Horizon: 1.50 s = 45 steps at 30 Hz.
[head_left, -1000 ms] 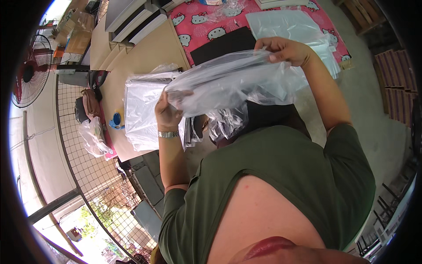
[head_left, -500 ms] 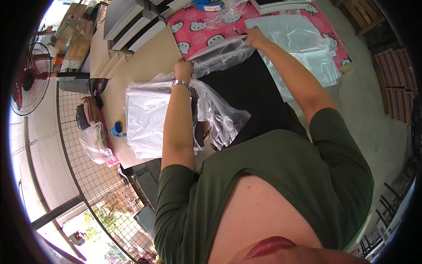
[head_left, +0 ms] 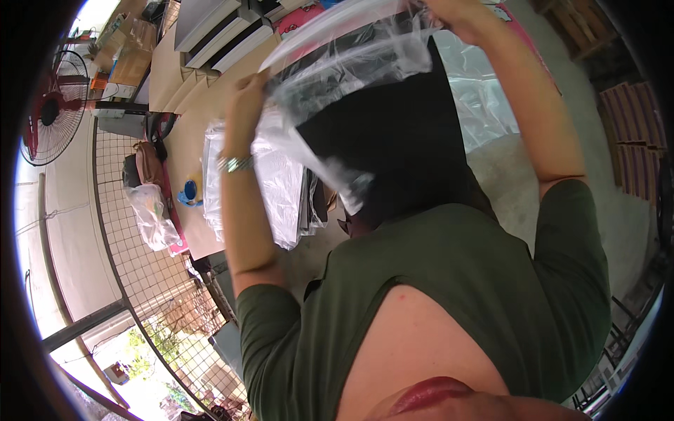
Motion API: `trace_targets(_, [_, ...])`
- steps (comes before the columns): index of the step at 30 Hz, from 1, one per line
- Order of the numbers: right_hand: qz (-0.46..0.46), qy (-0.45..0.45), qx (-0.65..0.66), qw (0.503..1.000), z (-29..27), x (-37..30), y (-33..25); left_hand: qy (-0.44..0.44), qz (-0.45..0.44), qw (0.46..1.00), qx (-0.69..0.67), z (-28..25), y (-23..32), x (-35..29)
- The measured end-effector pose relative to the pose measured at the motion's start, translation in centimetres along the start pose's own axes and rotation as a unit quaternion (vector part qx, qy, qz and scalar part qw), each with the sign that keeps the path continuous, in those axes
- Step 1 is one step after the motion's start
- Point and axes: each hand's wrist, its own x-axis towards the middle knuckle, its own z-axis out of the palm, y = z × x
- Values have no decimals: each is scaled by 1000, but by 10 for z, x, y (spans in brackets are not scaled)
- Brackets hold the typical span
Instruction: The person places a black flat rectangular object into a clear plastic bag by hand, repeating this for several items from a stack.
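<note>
Fingers (head_left: pixel 247 90) of left hand (head_left: pixel 242 105) pinched on one edge of clear plastic bag (head_left: pixel 351 70); fingers of right hand (head_left: pixel 456 10) closed on opposite edge near top of frame, tips partly cut off, exact grip hard to tell. Bag raised high and stretched between both hands, mouth pulled wide. Half a second ago held lower, close to the tabletop; now lifted well above it, both arms up. Black flat item (head_left: pixel 393 133) hanging inside or just behind the film, lower corner toward the chest; cannot tell whether fully in. Judged: item sliding down into the bag, bagging step near done.

Wooden table (head_left: pixel 186 140) beneath, long, running up-left. Stack of clear-wrapped flat packs (head_left: pixel 274 189) on it, just beside left forearm. Loose clear sheeting (head_left: pixel 484 105) spread at right, under right arm. Red-bladed floor fan (head_left: pixel 53 116) far left, beyond wire mesh fence (head_left: pixel 133 259). Bulging plastic bag (head_left: pixel 151 214) hung at table edge. Small blue cup (head_left: pixel 189 193) near it. Metal bracelet (head_left: pixel 235 163) on left wrist.
</note>
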Motion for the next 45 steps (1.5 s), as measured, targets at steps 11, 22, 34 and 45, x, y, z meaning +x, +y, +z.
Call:
trace_targets(11, [-62, -173, 296, 938, -44, -220, -76, -263, -137, 945, -138, -126, 100, -190])
trace_targets(22, [169, -237, 336, 896, -6, -257, 31, -331, -376, 856, -131, -56, 28, -215])
trace_targets(34, [218, -84, 348, 908, 97, -202, 218, -117, -260, 832, -476, 90, -204, -225])
trace_targets(45, [-10, -209, 116, 971, 67, -198, 281, 129, 46, 982, -131, 72, -131, -281])
